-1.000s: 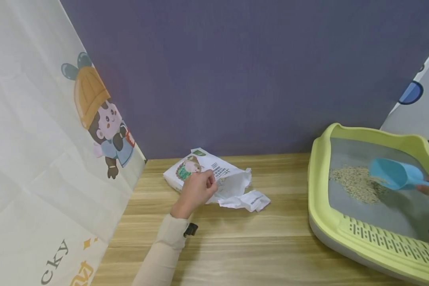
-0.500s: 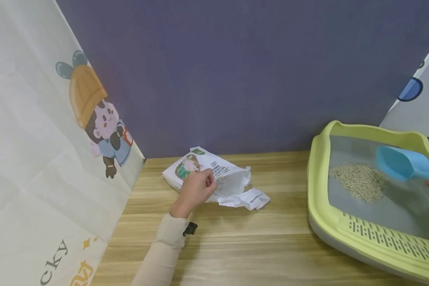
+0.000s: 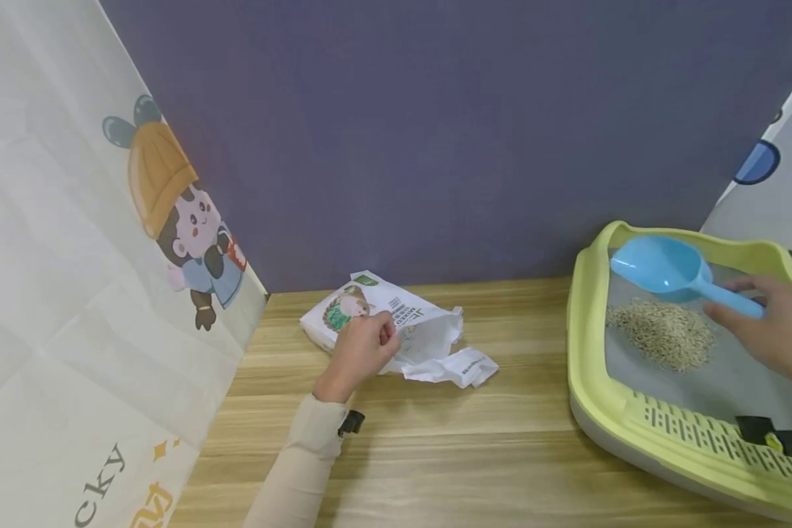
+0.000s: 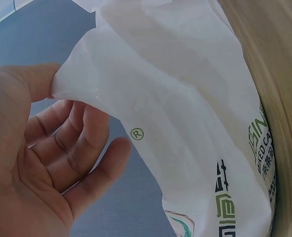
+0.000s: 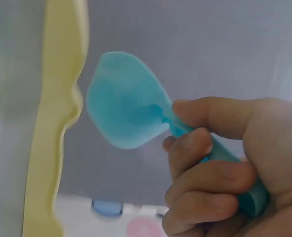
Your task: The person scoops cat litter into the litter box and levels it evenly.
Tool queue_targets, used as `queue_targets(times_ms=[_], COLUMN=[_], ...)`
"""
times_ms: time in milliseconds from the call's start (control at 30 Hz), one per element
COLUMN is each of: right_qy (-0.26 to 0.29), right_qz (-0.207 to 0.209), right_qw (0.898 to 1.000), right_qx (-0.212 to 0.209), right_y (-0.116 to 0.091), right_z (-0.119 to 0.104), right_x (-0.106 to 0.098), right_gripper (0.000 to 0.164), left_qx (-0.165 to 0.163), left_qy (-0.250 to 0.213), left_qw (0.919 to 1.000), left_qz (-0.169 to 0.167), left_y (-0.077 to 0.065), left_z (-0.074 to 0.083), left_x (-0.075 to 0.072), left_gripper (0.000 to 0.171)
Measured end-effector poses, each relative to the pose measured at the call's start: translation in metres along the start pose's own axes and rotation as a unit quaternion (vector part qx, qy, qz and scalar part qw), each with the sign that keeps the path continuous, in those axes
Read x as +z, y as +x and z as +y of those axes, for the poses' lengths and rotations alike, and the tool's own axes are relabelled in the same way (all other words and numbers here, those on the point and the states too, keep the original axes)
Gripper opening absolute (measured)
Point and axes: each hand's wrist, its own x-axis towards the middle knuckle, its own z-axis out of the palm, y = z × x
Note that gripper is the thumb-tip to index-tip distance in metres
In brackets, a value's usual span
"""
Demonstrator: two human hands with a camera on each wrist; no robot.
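Observation:
A white printed cat litter bag [image 3: 384,304] lies on its side, its torn mouth facing right. My left hand [image 3: 364,348] pinches the edge of that mouth between thumb and index finger, as the left wrist view shows; the other fingers are loosely bent. With my right hand [image 3: 775,326] I grip the handle of a light blue scoop [image 3: 663,265], held over the back of the litter box [image 3: 590,352]. Its bowl looks bare inside. Beneath it, a heap of beige pellet litter [image 3: 666,334] sits on the grey floor of the box.
The litter box has a raised yellow-green rim and a slotted front ledge [image 3: 693,436]. Behind the wood-patterned table [image 3: 435,455] stands a dark blue-purple wall [image 3: 435,147]. A white sheet with a cartoon figure [image 3: 198,227] borders the left side.
My right hand has swung the scoop up and to the left, from beside the litter heap to above it near the back rim. The left hand stays at the bag.

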Motion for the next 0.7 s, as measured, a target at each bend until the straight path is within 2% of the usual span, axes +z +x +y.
queue_targets(times_ms=[167,367,533,700], right_qy=[0.013,0.059,0.1,0.126], right_qz=[-0.026,-0.082,-0.154,-0.183], right_qw=[0.995,0.979,0.959,0.945], right_qx=[-0.098,-0.177,-0.216,-0.239], right_y=[-0.014,-0.027,-0.038,-0.042], right_z=[-0.045,-0.091,-0.127,-0.151], right_x=[0.007,0.031,0.052,0.082], right_gripper=[0.048,0.035,0.032,0.02], left_qx=[0.0,-0.001,-0.002,-0.002], left_qy=[-0.003,-0.009,-0.008,-0.007], left_qw=[1.0,1.0,1.0,1.0], left_qz=[0.001,-0.002,-0.004,-0.005], left_y=[0.0,0.0,0.0,0.0], left_z=[0.001,0.001,0.001,0.001], left_x=[-0.001,-0.002,-0.002,-0.002], left_gripper=[0.016,0.016,0.016,0.016])
